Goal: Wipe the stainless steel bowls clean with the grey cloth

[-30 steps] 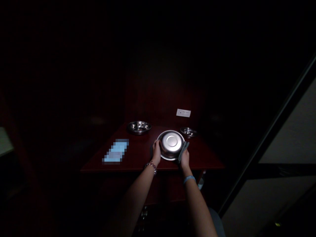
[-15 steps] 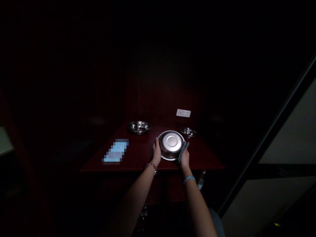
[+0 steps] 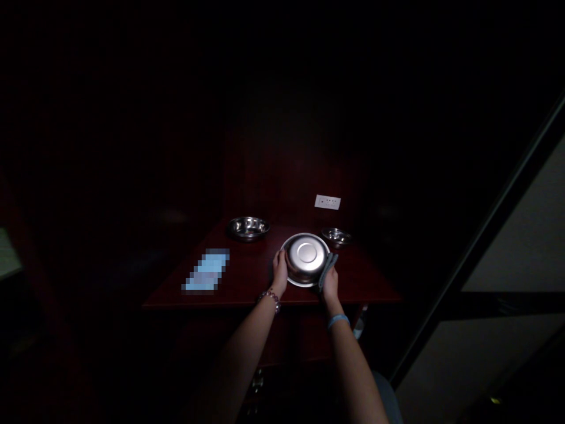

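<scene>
Barely shifted at all since half a second earlier, holding a steel bowl [image 3: 306, 253] bottom-up above the front of a dark-red desk [image 3: 251, 277]. Gripping its left rim with the left hand [image 3: 280, 274], and pressing a gray cloth [image 3: 327, 272] to its right rim with the right hand [image 3: 331, 285], closed around the fabric. Lying squarely between the two, about equally near to each, and being round, without a long axis. Impossible to tell whether touching the desk below. Satiny and softly gleaming underneath, with a circular base, against folded, matte cloth. Set behind, open side up and mirror-bright: to the left, a wider bowl [image 3: 248, 228]; to the right, a smaller bowl [image 3: 336, 237]. Worn at the left wrist, a beaded bracelet [image 3: 270, 299]; at the right, a smooth blue band [image 3: 338, 320].
</scene>
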Demonstrator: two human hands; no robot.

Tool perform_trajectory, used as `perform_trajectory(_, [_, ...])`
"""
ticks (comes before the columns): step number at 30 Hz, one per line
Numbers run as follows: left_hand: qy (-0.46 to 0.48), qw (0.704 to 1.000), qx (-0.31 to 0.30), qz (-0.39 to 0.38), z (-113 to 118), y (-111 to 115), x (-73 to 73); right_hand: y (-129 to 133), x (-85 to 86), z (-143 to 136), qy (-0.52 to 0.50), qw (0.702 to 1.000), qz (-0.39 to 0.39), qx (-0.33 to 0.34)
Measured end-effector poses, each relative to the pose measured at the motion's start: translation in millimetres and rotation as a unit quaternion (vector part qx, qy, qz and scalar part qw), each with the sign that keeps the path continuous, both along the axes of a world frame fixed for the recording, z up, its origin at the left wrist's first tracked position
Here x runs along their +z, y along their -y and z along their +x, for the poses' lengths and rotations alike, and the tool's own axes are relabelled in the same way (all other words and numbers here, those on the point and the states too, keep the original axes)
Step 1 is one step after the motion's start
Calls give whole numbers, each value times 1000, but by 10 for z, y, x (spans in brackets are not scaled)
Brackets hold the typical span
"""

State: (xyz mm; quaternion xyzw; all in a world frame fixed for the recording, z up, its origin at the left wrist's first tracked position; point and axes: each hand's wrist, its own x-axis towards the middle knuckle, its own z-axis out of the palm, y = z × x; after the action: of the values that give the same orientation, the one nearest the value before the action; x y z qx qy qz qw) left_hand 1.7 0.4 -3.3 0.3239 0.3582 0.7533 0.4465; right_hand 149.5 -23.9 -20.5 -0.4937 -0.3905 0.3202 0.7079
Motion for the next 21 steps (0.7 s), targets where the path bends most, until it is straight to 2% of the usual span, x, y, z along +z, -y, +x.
perform_trajectory(5, [2,1000,1,-31,4,-6,9,-25,-20,12,-6,1000,14,8])
perform_trajectory(21, [12,1000,1,-23,8,-24,0,31,9,-8,3,1000,8,0])
